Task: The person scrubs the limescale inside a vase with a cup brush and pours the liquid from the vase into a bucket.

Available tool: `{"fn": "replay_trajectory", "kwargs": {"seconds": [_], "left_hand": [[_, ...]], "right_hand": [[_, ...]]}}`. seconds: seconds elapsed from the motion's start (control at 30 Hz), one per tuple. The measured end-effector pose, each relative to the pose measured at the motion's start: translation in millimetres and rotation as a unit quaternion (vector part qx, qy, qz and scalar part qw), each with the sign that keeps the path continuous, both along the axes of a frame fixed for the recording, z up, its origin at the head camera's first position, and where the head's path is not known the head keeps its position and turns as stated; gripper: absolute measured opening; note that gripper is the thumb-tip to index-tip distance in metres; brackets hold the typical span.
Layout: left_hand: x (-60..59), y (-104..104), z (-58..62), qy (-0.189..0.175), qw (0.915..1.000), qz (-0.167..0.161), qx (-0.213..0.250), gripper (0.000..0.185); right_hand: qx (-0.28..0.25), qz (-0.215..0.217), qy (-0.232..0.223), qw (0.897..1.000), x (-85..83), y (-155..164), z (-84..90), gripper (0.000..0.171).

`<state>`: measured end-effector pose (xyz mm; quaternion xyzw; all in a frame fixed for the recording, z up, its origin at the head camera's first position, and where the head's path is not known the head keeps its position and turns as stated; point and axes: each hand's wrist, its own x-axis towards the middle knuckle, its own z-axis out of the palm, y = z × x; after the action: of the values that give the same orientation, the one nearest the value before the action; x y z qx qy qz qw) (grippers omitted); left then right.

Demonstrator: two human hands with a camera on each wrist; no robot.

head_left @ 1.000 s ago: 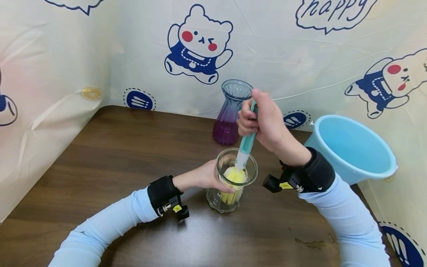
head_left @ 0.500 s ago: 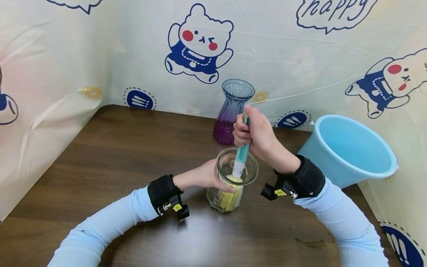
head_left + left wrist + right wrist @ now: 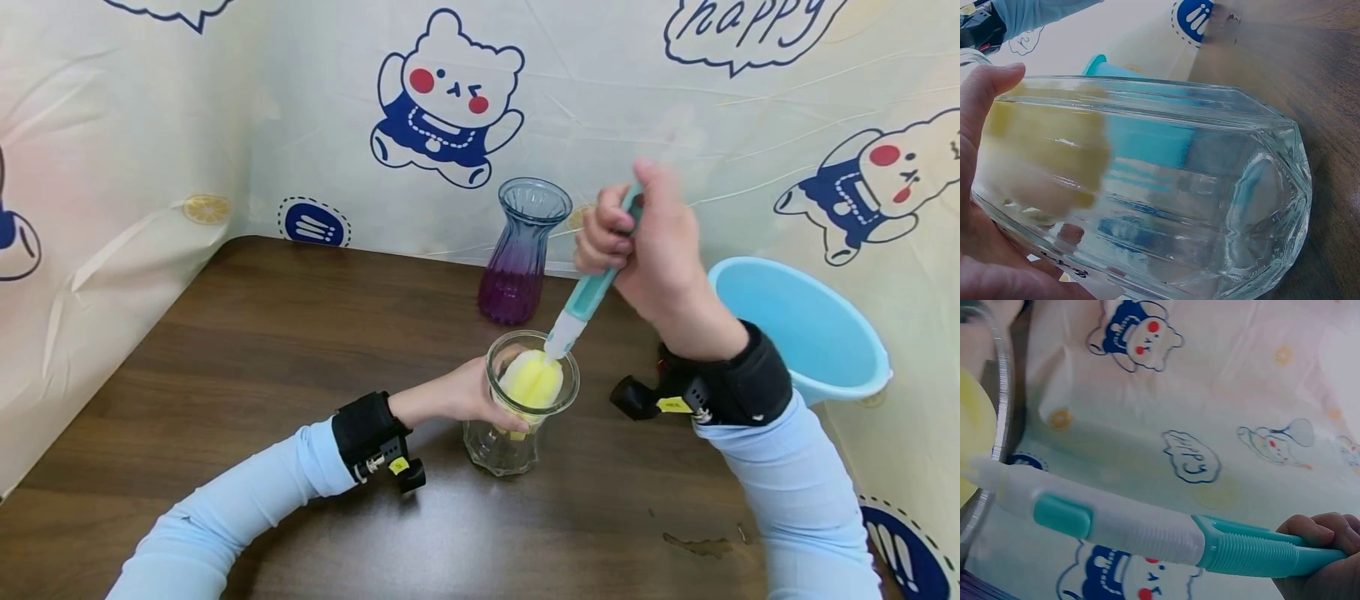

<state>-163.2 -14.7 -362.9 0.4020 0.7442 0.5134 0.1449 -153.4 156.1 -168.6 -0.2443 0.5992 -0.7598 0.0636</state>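
Two hands are at work over the brown wooden table point(image 3: 247, 350). My left hand point(image 3: 457, 398) wraps around the left side of a clear faceted glass jar point(image 3: 517, 417), thumb on the near wall just under the rim, gripping it where it stands upright near the middle of the table. In the left wrist view the jar fills the frame, my fingers point(image 3: 985, 112) pressed against the glass and the yellow showing through it.

My right hand point(image 3: 648, 242) is clenched around the teal handle of a bottle brush point(image 3: 588, 292), held up and to the right of the jar so the handle slants down to the left. The yellow sponge head point(image 3: 531, 382) sits at the mouth of the jar, its top level with the rim and its lower part inside. The right wrist view shows the ribbed teal grip in my fingers point(image 3: 1319, 534) and the white neck running to the sponge at the glass rim.

Just beyond the jar, at the far edge, stands a glass vase point(image 3: 521, 250), clear above and purple below. A light blue plastic bucket point(image 3: 806, 333) sits to the right, beside my right forearm. A cartoon-bear printed sheet point(image 3: 450, 92) lines the walls around the table.
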Motion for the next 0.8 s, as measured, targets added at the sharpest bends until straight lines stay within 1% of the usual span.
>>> {"fn": "replay_trajectory", "kwargs": {"seconds": [0.1,0.23,0.37,0.47,0.57,0.7,0.8], "left_hand": [[-0.2,0.2,-0.5,-0.005,1.0,0.003,-0.001,0.08],[-0.1,-0.5,-0.3,-0.008,0.9998,0.013,-0.012,0.082],[0.0,0.2,0.1,-0.007,0.9999,0.008,-0.002,0.079],[-0.2,1.2,-0.7,-0.002,1.0,-0.001,0.008,0.075],[-0.6,2.3,-1.7,0.007,0.9999,-0.005,0.006,0.074],[-1.0,2.6,-1.6,0.01,0.9999,-0.003,-0.002,0.076],[-1.2,1.9,-1.2,0.003,1.0,-0.001,-0.002,0.077]], "right_hand": [[-0.044,0.01,0.005,0.999,1.4,9.4,7.4,0.051],[-0.085,0.014,-0.011,0.996,3.1,15.4,10.2,0.051],[-0.08,-0.014,-0.018,0.997,4.2,11.6,4.6,0.051],[-0.079,-0.02,-0.032,0.996,5.1,6.6,-5.6,0.05],[-0.073,-0.016,-0.036,0.997,7.0,3.7,-20.4,0.049],[-0.049,-0.035,-0.018,0.998,9.7,0.6,-39.5,0.047],[-0.044,-0.046,-0.019,0.998,10.2,-2.7,-51.4,0.045]]}}
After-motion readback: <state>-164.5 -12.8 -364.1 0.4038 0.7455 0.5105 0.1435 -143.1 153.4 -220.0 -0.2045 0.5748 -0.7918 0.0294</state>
